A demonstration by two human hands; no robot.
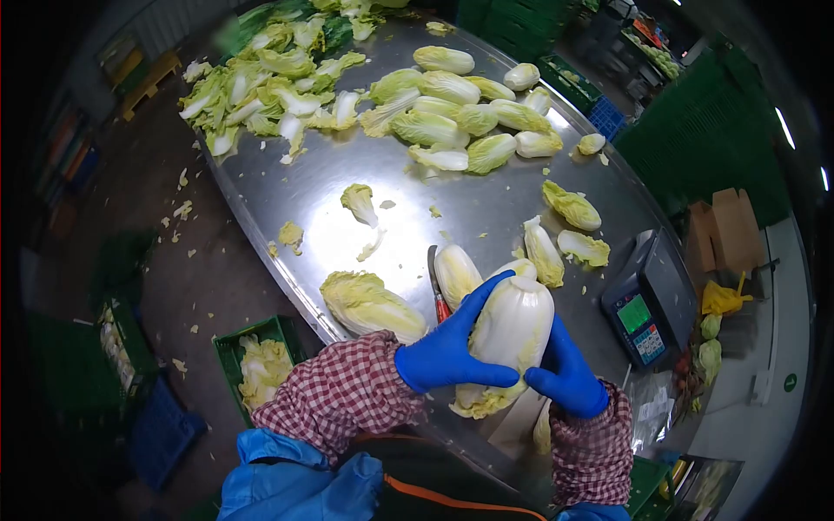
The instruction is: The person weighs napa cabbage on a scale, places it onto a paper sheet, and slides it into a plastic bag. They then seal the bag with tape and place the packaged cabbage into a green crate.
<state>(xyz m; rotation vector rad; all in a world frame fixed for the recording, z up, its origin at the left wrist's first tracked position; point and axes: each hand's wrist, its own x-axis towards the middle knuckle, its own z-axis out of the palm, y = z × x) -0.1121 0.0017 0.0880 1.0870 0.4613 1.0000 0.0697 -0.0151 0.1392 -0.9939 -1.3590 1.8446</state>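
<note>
Both of my hands wear blue gloves. My left hand (456, 352) and my right hand (569, 373) are wrapped round the two sides of a pale napa cabbage (514, 326), its white base end pointing away from me. Just beyond my left hand, a knife (439, 295) with a red handle and curved blade lies on the metal table (304, 204). Beside the knife rests another cabbage (456, 276), and a larger leafy one (369, 306) lies to the left of my left hand.
Several cabbages (447, 126) are piled at the table's far side, with loose leaves (278, 78) at far left. A scale (647, 304) stands at the right. A green crate (228, 356) of leaves sits below the table's left edge.
</note>
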